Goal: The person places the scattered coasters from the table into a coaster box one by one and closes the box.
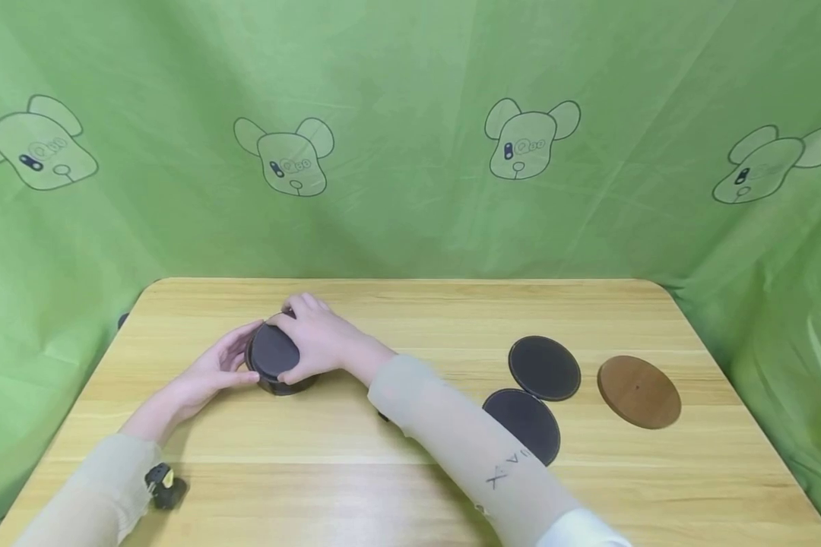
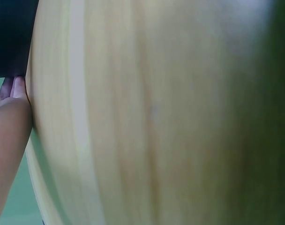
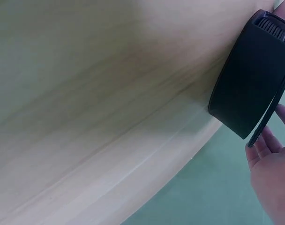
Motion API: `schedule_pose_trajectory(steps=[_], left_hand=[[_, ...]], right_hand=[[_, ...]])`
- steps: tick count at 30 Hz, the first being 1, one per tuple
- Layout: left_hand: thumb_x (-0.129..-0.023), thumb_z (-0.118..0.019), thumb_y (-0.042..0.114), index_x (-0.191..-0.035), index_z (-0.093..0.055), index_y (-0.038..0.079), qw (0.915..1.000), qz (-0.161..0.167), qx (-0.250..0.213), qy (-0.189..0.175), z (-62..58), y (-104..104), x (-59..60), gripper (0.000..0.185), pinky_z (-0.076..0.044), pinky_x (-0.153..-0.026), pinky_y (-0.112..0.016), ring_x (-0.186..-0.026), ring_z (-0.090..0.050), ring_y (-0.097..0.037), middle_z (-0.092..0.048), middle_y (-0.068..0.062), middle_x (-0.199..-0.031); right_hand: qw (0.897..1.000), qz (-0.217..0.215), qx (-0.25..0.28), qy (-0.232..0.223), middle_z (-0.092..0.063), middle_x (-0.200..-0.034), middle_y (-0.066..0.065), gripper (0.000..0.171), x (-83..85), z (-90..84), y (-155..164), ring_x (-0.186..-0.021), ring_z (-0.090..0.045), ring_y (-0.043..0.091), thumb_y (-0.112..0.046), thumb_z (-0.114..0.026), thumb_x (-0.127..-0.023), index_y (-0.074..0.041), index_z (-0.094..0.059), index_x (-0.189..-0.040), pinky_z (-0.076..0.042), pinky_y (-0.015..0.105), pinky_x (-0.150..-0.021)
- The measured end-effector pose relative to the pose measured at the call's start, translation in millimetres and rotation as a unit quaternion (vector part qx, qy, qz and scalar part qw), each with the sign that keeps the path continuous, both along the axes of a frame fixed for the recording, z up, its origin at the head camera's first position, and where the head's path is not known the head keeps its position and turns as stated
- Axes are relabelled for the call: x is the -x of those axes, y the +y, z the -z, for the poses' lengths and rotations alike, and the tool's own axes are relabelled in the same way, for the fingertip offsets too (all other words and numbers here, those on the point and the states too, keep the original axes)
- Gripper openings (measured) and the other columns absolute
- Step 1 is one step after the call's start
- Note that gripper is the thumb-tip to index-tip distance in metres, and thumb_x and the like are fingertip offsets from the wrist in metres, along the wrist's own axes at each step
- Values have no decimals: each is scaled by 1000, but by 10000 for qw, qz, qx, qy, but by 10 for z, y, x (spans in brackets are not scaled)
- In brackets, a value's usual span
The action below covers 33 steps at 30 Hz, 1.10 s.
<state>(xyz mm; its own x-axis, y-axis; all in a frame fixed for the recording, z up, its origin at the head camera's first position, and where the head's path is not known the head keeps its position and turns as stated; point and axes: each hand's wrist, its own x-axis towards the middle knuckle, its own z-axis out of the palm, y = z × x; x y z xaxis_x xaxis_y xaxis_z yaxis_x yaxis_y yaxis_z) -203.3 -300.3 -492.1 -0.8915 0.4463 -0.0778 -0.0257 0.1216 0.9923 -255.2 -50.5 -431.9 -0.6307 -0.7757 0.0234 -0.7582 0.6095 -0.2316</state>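
Note:
On the left half of the table stands a round black coaster holder, also seen as a dark wall in the left wrist view. My left hand grips its near left side, thumb in front and fingers behind. From above, my right hand pinches a round black coaster by its edges, right at the holder's top. In the right wrist view this coaster is slightly tilted, leaving a thin gap at one side. A slot in the holder shows several stacked edges.
Two black coasters lie flat right of centre, edges close together, the nearer partly behind my right sleeve. Farther right lies a brown round disc with a small central mark. A green curtain surrounds the wooden table.

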Motion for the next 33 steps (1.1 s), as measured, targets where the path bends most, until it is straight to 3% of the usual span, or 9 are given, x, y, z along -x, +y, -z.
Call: schedule_pose_trajectory(steps=[17,26,33], left_hand=[[-93,-68,-8,-168,-13,-3,9999,51,-95,35,0,9,5,93,-37,-111,-2,-133,-46,17,-9,-35,-172],[-93,-68,-8,-168,-14,-3,9998,47,-178,44,10,7,-1,93,-37,-112,-3,-134,-47,14,-29,-14,-171],[-93,-68,-8,-167,-13,-4,9998,42,-161,63,5,6,-1,93,-37,-111,-2,-134,-47,15,-30,-12,-170]], right_hand=[[9996,168,-218,32,-49,-148,9,92,-41,60,-96,-136,-43,22,-60,-85,-79,-17,-54,-154,-39,37,-124],[9993,169,-304,160,-47,-151,8,94,-69,105,-85,-137,-43,21,-62,-82,-80,-18,-50,-157,-38,36,-124],[9994,198,-265,103,-44,-157,9,94,-102,128,-78,-144,-41,23,-61,-79,-83,-17,-47,-159,-35,40,-128]])
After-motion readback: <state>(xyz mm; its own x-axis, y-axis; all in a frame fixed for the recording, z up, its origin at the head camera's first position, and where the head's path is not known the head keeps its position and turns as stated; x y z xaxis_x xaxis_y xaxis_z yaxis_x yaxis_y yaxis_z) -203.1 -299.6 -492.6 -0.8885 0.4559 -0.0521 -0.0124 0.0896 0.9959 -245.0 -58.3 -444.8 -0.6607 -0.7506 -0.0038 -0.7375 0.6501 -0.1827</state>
